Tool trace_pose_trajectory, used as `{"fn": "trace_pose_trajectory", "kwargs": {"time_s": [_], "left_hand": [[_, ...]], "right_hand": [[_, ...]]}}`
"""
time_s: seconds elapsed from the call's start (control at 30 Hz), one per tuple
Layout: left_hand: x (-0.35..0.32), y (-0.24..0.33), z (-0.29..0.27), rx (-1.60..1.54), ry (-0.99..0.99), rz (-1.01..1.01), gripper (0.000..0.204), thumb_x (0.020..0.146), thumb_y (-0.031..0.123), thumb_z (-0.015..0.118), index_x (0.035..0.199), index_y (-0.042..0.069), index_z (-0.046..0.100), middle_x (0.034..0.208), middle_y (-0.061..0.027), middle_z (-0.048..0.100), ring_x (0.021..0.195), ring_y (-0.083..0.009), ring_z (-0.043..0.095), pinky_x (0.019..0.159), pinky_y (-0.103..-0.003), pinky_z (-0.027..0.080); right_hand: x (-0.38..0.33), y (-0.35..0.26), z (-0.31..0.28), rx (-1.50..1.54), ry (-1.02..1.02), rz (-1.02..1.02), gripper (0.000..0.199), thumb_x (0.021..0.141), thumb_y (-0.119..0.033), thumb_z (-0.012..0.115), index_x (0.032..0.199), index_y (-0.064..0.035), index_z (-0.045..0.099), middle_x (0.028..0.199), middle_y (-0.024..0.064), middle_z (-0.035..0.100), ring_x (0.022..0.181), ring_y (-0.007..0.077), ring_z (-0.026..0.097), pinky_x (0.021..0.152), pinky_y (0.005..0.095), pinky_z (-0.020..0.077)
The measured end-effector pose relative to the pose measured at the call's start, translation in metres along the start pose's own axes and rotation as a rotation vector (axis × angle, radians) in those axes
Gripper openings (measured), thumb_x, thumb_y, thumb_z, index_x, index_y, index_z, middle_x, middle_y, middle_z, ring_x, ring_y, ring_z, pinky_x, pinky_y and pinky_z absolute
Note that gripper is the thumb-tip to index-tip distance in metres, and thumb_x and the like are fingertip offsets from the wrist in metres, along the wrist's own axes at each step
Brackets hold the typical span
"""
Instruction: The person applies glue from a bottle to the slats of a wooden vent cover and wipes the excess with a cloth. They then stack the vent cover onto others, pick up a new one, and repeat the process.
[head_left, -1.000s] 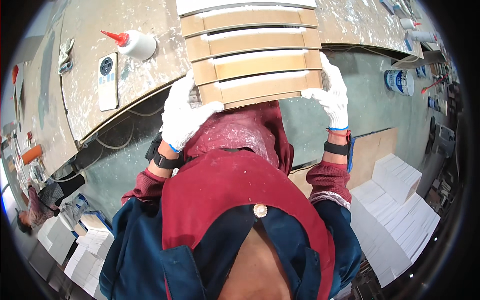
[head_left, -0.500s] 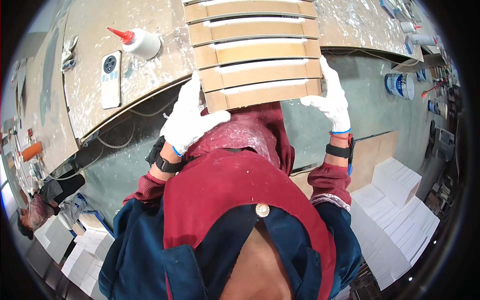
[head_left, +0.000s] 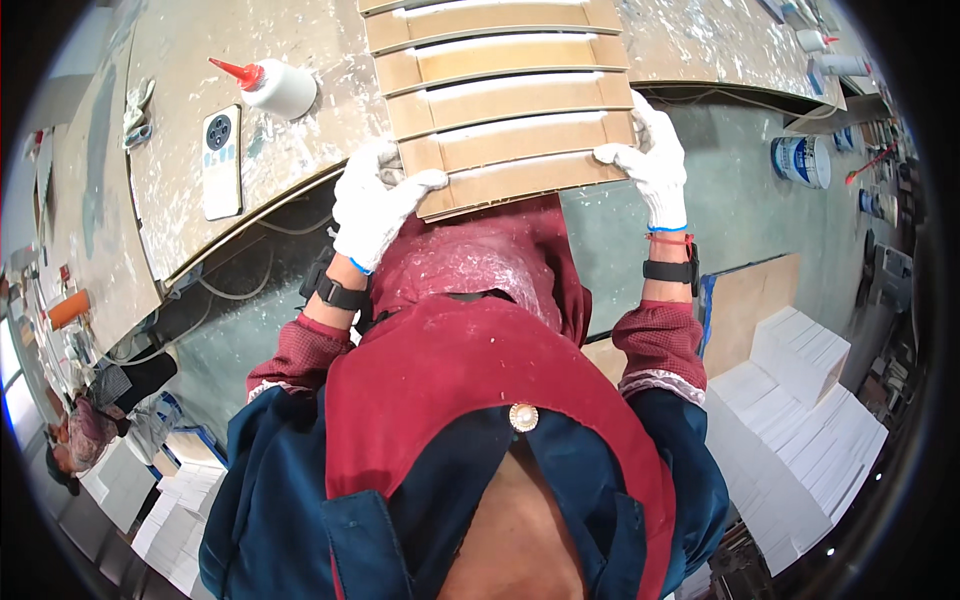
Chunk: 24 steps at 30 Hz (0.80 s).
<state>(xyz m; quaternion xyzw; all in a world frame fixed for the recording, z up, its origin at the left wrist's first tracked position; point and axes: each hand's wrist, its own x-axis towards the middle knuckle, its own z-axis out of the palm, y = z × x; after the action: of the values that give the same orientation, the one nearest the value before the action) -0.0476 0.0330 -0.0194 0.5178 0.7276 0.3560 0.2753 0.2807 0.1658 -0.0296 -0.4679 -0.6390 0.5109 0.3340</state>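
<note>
A row of overlapping tan boards (head_left: pixel 510 100), stepped one behind another with white strips along them, extends away from me at the top middle. My left hand (head_left: pixel 380 205), in a white knit glove, grips the near left corner, its thumb lying on the nearest board and its fingers at the side. On the near right corner my right hand (head_left: pixel 650 165), gloved the same way, has its thumb on top and its other fingers along the side edge. The boards' near end hangs past the bench edge, over my red apron (head_left: pixel 470 350). Their undersides are hidden.
Left of the boards, the stained workbench (head_left: pixel 290 40) carries a white squeeze bottle (head_left: pixel 282 90) with a red nozzle and a phone (head_left: pixel 222 170). White-and-blue buckets (head_left: pixel 800 162) stand at right. Stacked white panels (head_left: pixel 780 440) lie lower right. Another person (head_left: pixel 85 435) is at far left.
The boards have shifted slightly away from me and left. My thumbs have come in over the nearest board, and my fingers have closed more on its sides.
</note>
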Motion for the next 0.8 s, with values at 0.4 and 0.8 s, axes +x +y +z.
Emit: {"fn": "trace_pose_trajectory", "kwargs": {"time_s": [0.4,0.8], "left_hand": [[-0.006,0.012,-0.008,-0.029,-0.192,-0.08,0.074,0.079,0.041,0.075,0.136,0.002,0.048,0.111,-0.0184,0.062,0.099,-0.0294,0.063,0.086,-0.036,0.051],[-0.004,0.019,-0.009,-0.059,-0.213,-0.172,0.061,0.083,0.04,0.069,0.129,0.003,0.054,0.109,-0.0207,0.063,0.1,-0.0317,0.062,0.088,-0.037,0.049]], "right_hand": [[-0.024,0.01,-0.002,-0.162,0.115,-0.15,0.078,0.069,-0.009,0.083,0.138,-0.0032,0.047,0.134,0.0127,0.051,0.117,0.0223,0.055,0.095,0.0346,0.0487],[-0.016,0.004,-0.001,0.027,0.142,0.035,0.064,0.074,-0.008,0.08,0.131,-0.002,0.053,0.121,0.0106,0.06,0.1,0.0176,0.061,0.085,0.0311,0.0516]]}}
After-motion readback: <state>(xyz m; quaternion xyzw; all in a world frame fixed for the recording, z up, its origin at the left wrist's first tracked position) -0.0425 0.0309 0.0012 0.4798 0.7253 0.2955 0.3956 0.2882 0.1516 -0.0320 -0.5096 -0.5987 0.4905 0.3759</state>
